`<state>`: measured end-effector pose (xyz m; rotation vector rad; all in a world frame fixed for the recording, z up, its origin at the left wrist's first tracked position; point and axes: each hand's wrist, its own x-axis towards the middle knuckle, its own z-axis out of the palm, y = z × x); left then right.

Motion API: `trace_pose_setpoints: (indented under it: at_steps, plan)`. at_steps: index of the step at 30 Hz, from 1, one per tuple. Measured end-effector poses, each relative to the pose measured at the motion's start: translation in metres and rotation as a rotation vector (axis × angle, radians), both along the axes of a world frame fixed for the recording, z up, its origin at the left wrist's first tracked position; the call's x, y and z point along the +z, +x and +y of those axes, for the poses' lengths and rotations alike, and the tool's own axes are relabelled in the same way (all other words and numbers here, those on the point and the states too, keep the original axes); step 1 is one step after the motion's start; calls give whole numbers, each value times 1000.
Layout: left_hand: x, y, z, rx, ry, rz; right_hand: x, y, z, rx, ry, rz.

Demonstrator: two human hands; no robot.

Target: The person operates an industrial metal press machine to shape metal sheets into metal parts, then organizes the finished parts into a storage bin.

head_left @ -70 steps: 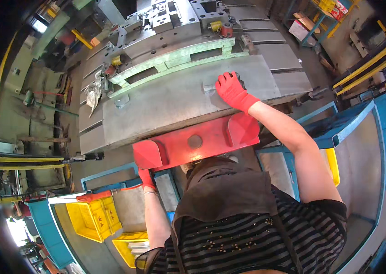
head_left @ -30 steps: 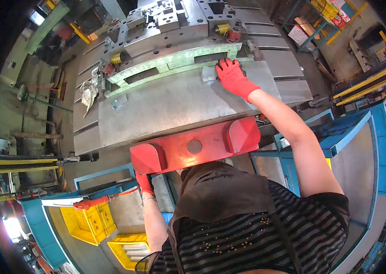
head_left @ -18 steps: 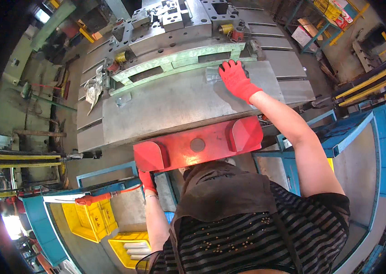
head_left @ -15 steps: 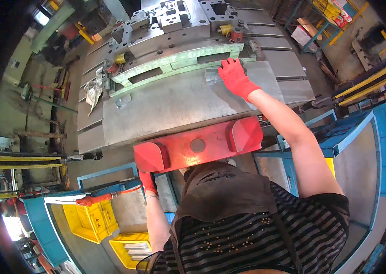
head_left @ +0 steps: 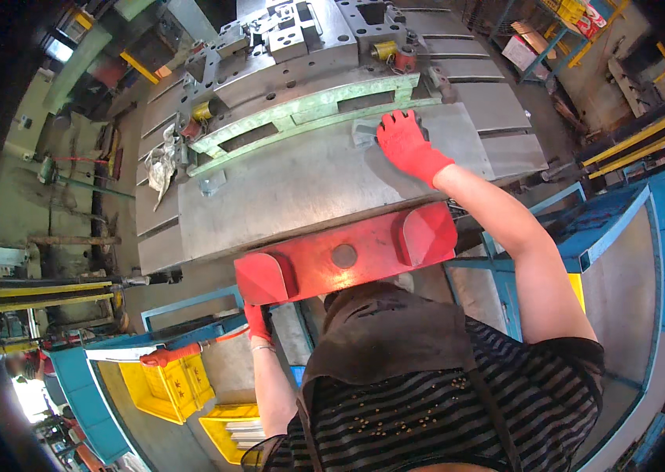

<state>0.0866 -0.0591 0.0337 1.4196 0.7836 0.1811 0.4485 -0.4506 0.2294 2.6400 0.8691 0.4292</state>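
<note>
Apron and top: the wearer's dark brown apron covers part of a black striped top set with small shiny dots.
Lower left: a yellow crate sits by a second yellow bin, which holds a stack of pale flat pieces; an orange-red hand tool lies above the first, on a blue-framed rack.
Left hand: in a red glove, the left hand is at the near left end of the red panel, its fingers mostly hidden; cannot tell whether they grip it.
Red panel: the long red panel runs along the plate's near edge, a curved guard at each end and a dark round spot between.
Right hand: the red-gloved right hand is over the steel plate, fingers bent and fairly close together; their undersides are hidden, so cannot tell what they pinch.
Grey piece: a small flat grey piece lies on the plate, just left of that hand.
Plate's left: a clear scrap, then a crumpled pale wrapping.
Behind: a pale green slotted bar, then a steel die block.
Far right: a blue shelf bears a yellow basket.
</note>
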Motion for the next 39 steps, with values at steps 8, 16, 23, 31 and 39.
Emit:
trace_pose_setpoints:
  at_steps: [8,16,23,31,39]
  plan:
    - [138,29,-30,240,1045,176,37,-7,-13,81,531,-60]
    - [301,274,-65,-193,1340,-611,28,-62,-23,-233,1478,482]
    - [350,493,-82,-229,1795,-221,-9,-118,-54,-325,1752,717]
    - [362,521,-52,-41,1595,-174,24,-126,-57,-356,1945,1071]
    - [240,286,-23,-125,1548,-443,45,-112,-54,-257,1895,1214]
